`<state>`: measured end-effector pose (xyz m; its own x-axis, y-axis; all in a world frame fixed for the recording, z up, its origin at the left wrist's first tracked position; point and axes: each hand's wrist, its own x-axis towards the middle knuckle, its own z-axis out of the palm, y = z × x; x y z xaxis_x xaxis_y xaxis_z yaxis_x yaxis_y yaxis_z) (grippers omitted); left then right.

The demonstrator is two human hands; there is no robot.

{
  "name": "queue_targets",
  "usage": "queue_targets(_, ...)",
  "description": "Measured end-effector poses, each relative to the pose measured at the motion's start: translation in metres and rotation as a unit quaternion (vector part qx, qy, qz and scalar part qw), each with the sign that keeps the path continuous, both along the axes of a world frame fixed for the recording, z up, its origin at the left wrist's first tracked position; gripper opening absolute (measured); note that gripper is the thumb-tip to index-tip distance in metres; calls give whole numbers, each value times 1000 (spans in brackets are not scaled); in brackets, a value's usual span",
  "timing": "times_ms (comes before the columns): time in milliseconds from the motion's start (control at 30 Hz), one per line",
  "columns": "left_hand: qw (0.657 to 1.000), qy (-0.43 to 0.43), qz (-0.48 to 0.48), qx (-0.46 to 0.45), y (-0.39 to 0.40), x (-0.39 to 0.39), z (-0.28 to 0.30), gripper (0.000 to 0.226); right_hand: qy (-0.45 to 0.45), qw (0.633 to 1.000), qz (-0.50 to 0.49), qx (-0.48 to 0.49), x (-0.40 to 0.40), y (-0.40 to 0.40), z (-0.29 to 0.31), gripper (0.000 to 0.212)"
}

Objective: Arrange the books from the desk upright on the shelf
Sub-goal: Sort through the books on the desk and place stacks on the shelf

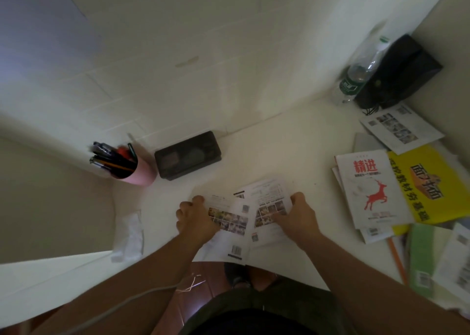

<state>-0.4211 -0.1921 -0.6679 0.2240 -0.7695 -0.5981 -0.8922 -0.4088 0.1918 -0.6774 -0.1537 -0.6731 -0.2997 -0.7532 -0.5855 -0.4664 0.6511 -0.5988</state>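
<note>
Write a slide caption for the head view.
Both hands, left and right, grip two white books on the desk.

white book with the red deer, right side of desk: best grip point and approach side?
Likely its left long edge, approached from the left over bare desk. The deer book lies flat on top of the pile, its right edge against the yellow book, but its left edge overhangs the books beneath, so fingers could slip under while the thumb pinches the cover.

Pink pen cup [137, 173] beside dark case [187, 155]
</note>
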Motion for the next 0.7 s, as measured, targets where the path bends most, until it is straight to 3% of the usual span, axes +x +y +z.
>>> queue_targets(133,997,-4,-72,32,10,-4,2,79,-81,996,-40,7,19,19,5,48)
queue_targets(300,994,25,-103,-12,20,-1,1,64,-93,993,-68,15,27,30,4,40)
queue_targets(467,988,126,-81,31,20,20,3,59,23,999,-40,-15,8,29,5,38)
queue_targets(600,994,91,-62,3,14,40,3,32,114,993,-39,-11,-14,25,7,57)
queue_targets(700,989,139,20,-46,13,44,5,24,187,982,-9,19,-15,23,12,75)
